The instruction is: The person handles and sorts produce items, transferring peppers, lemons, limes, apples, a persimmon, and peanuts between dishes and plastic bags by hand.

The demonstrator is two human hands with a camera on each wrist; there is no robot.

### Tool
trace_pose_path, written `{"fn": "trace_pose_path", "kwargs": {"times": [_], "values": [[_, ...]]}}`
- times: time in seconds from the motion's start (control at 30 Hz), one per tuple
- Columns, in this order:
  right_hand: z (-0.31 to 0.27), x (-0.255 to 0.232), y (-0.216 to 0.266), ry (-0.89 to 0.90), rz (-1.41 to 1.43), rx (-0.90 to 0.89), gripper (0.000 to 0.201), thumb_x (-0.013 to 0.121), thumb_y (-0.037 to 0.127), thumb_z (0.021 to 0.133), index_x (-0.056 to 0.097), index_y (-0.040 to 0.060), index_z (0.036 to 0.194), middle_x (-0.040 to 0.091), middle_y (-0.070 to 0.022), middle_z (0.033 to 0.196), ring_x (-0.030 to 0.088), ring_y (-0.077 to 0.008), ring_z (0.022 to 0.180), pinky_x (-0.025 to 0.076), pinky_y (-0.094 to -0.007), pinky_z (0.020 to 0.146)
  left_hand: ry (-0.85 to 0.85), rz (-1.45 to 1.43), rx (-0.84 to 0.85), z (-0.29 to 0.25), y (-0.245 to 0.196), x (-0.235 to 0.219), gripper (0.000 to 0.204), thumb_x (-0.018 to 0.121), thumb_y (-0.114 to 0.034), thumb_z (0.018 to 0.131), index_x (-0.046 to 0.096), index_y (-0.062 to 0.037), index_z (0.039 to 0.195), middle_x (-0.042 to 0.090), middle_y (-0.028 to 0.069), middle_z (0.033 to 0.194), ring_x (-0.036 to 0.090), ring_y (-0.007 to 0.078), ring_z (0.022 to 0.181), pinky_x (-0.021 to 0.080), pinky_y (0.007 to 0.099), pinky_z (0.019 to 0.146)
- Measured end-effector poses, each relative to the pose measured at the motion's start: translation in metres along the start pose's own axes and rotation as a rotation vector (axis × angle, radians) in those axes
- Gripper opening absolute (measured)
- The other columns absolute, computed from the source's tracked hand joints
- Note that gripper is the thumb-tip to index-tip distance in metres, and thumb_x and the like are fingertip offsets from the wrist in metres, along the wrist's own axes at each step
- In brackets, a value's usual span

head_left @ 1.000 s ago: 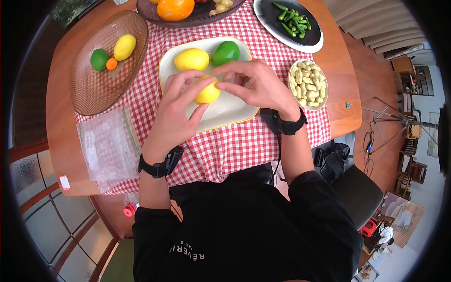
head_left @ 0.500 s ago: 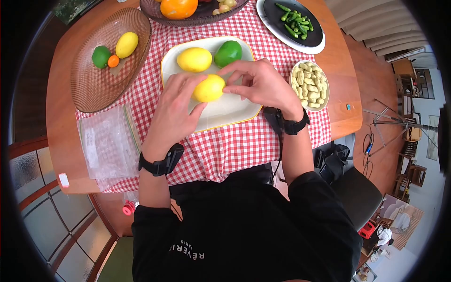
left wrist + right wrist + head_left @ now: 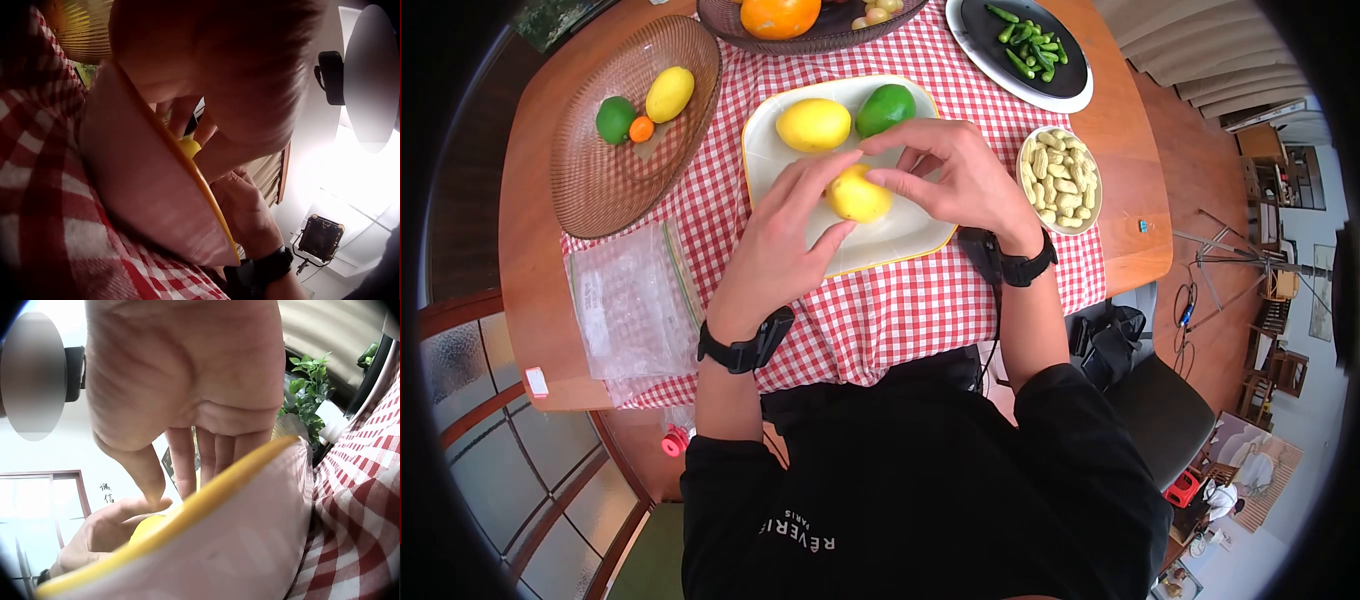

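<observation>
A yellow lemon is between my two hands over the white, yellow-rimmed tray. My left hand curls round its left side, index fingertip at its top and thumb near its lower edge. From the upper right, my right hand holds it with the thumb against its skin and the index finger arched above. Behind them in the tray lie another lemon and a green lime-like fruit, partly covered by the right hand. Both wrist views show the held lemon peeking over the tray's rim.
At the left stands a brown ribbed bowl with a lemon, a green fruit and a small orange one. A clear zip bag lies below it. Peanuts in a bowl and a plate of green peppers stand right; a fruit bowl is behind.
The held lemon has turned between the fingers, from lying sideways half a second ago to tilted down to the right. The right thumb and index have shifted onto its top. The other fruit stays put.
</observation>
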State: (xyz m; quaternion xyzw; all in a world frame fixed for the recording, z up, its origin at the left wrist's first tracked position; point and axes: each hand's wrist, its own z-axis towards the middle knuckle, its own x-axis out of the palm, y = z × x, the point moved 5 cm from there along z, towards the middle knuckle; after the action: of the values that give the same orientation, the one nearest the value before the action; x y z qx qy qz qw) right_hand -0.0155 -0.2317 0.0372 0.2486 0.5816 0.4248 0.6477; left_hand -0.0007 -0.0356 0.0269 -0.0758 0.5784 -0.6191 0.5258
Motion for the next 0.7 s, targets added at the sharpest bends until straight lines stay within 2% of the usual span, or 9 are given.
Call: {"fn": "trace_pose_path", "kwargs": {"times": [0.07,0.1,0.17,0.2,0.27,0.4,0.43,0.57,0.7], "values": [[0.001,0.003,0.002,0.104,-0.051,0.060,0.033,0.084,0.015,0.090,0.077,0.0033,0.120,0.078,-0.0091,0.095,0.076,-0.0182,0.081,0.061,-0.0297,0.071,-0.008,-0.100,-0.071,-0.001,0.006,0.001,0.057,0.079,0.001,0.083,0.059,-0.0057,0.136,0.066,0.0156,0.130,0.067,0.0336,0.117,0.053,0.0424,0.103],[0.001,0.003,0.001,0.105,-0.051,0.060,0.033,0.084,0.015,0.090,0.077,0.0033,0.120,0.078,-0.0091,0.095,0.076,-0.0182,0.081,0.061,-0.0297,0.071,0.009,-0.048,-0.066,-0.002,0.008,0.001,0.058,0.080,0.001,0.083,0.059,-0.0059,0.137,0.066,0.0162,0.131,0.067,0.0341,0.117,0.054,0.0425,0.103],[0.000,0.008,0.000,0.197,0.036,0.027,0.046,0.086,0.016,0.087,0.072,0.0045,0.129,0.077,-0.0111,0.102,0.076,-0.0199,0.086,0.061,-0.0314,0.075,0.025,0.003,-0.062,-0.002,0.009,0.001,0.060,0.081,0.000,0.083,0.058,-0.0061,0.137,0.066,0.0167,0.132,0.067,0.0345,0.117,0.054,0.0426,0.102],[-0.001,0.010,-0.004,0.198,0.036,0.027,0.046,0.086,0.016,0.087,0.072,0.0045,0.129,0.077,-0.0111,0.102,0.076,-0.0199,0.086,0.061,-0.0314,0.075,0.027,0.061,-0.110,-0.002,0.010,0.000,0.058,0.082,-0.001,0.082,0.059,-0.0057,0.136,0.066,0.0165,0.132,0.067,0.0342,0.119,0.055,0.0420,0.102],[-0.001,0.016,-0.006,0.201,0.064,-0.041,0.058,0.088,0.013,0.081,0.067,0.0039,0.135,0.075,-0.0177,0.114,0.076,-0.0272,0.086,0.062,-0.0379,0.078,0.029,0.121,-0.159,-0.003,0.013,-0.002,0.057,0.082,-0.002,0.082,0.060,-0.0053,0.135,0.066,0.0163,0.132,0.067,0.0339,0.120,0.055,0.0415,0.102],[0.000,0.015,-0.005,0.204,-0.005,-0.016,0.063,0.089,0.014,0.078,0.066,0.0040,0.136,0.075,-0.0186,0.114,0.076,-0.0285,0.088,0.061,-0.0390,0.078,-0.077,0.077,0.014,0.001,0.003,-0.007,0.049,0.081,0.001,0.082,0.064,-0.0046,0.128,0.066,0.0143,0.130,0.066,0.0342,0.121,0.054,0.0424,0.102],[-0.001,0.013,-0.005,0.198,-0.068,-0.010,0.065,0.090,0.015,0.079,0.065,0.0046,0.138,0.074,-0.0164,0.112,0.073,-0.0258,0.084,0.060,-0.0369,0.075,-0.127,0.044,0.080,0.001,-0.001,-0.010,0.045,0.079,0.002,0.082,0.065,-0.0046,0.124,0.066,0.0131,0.128,0.065,0.0355,0.121,0.054,0.0442,0.102],[-0.002,0.014,-0.007,0.196,-0.253,-0.053,0.069,0.092,0.018,0.077,0.065,0.0058,0.140,0.074,-0.0127,0.103,0.068,-0.0206,0.076,0.055,-0.0334,0.066,-0.102,0.037,0.115,-0.002,0.001,-0.012,0.040,0.077,0.004,0.082,0.068,-0.0037,0.121,0.066,0.0115,0.130,0.065,0.0330,0.121,0.054,0.0425,0.103],[0.000,0.010,0.005,0.187,-0.116,-0.071,0.066,0.092,0.021,0.079,0.066,0.0060,0.138,0.073,-0.0099,0.091,0.065,-0.0179,0.070,0.052,-0.0320,0.062,0.000,0.051,0.114,-0.001,0.000,-0.005,0.037,0.078,0.006,0.081,0.072,-0.0027,0.117,0.067,0.0131,0.135,0.068,0.0308,0.121,0.054,0.0400,0.104]]}}
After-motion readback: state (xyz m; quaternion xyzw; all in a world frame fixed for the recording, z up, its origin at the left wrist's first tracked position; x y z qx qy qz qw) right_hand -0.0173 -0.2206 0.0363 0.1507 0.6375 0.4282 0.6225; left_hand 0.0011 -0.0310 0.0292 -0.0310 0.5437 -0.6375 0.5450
